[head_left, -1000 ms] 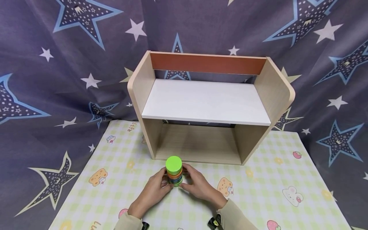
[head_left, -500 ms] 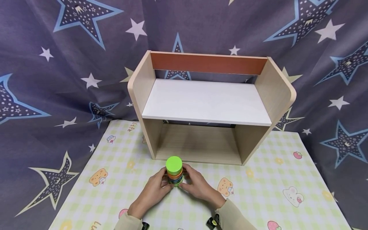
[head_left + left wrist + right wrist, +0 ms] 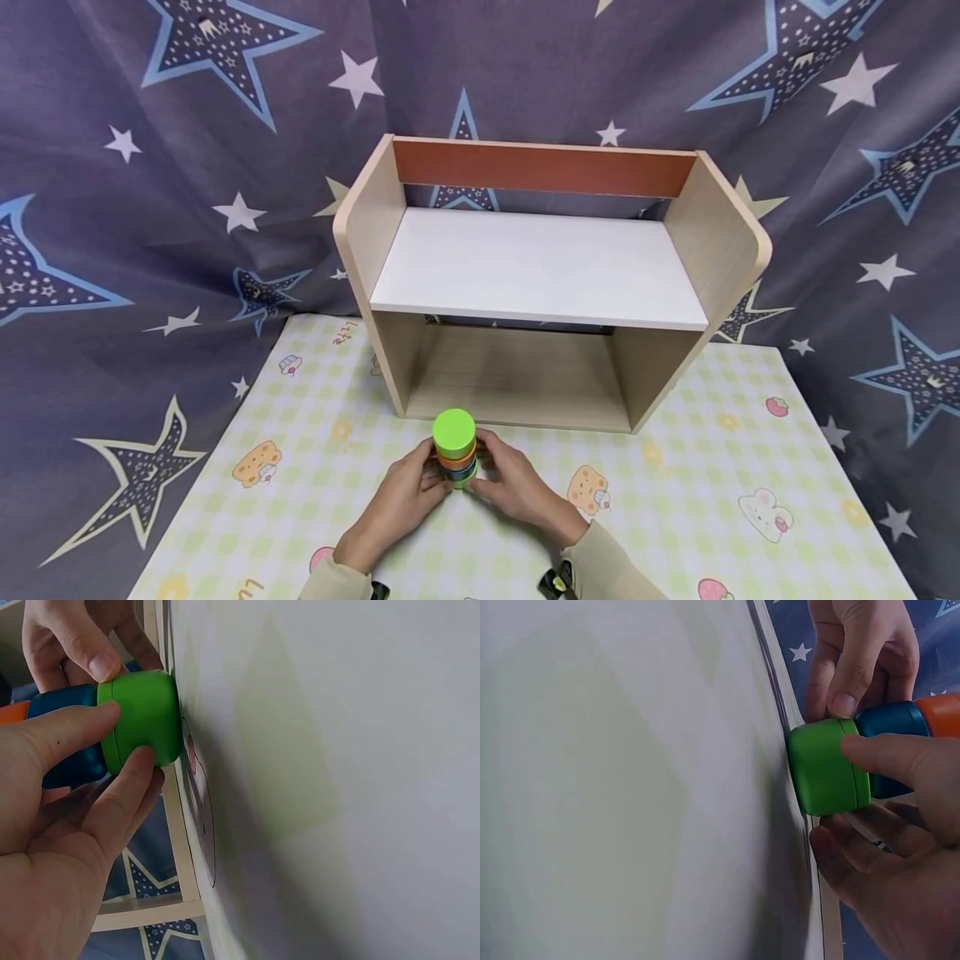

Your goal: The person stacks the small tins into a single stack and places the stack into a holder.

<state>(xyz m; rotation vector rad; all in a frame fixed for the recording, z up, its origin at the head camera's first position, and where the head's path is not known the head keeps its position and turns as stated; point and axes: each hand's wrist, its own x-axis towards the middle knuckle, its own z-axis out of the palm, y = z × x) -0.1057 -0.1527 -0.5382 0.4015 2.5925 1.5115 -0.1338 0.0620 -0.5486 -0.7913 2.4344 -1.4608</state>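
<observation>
A short stack of small round jars stands upright on the table, in front of a shelf. In the head view a bright green jar (image 3: 454, 431) tops it, above an orange jar (image 3: 457, 461) and a dark blue one. At the bottom is another green jar (image 3: 148, 712), with a thin seam around it, resting on the tablecloth. My left hand (image 3: 401, 497) grips this bottom jar from the left, its thumb across the seam. From the right my right hand (image 3: 521, 486) holds the same jar, thumb and fingers around its sides. The hands face each other.
Just behind the stack stands a wooden shelf unit (image 3: 517, 371) with a white upper board (image 3: 536, 267) and a red-brown back rail (image 3: 543, 168). A checked tablecloth (image 3: 675, 500) covers the table. A dark star-patterned curtain (image 3: 285, 167) hangs around the back and sides.
</observation>
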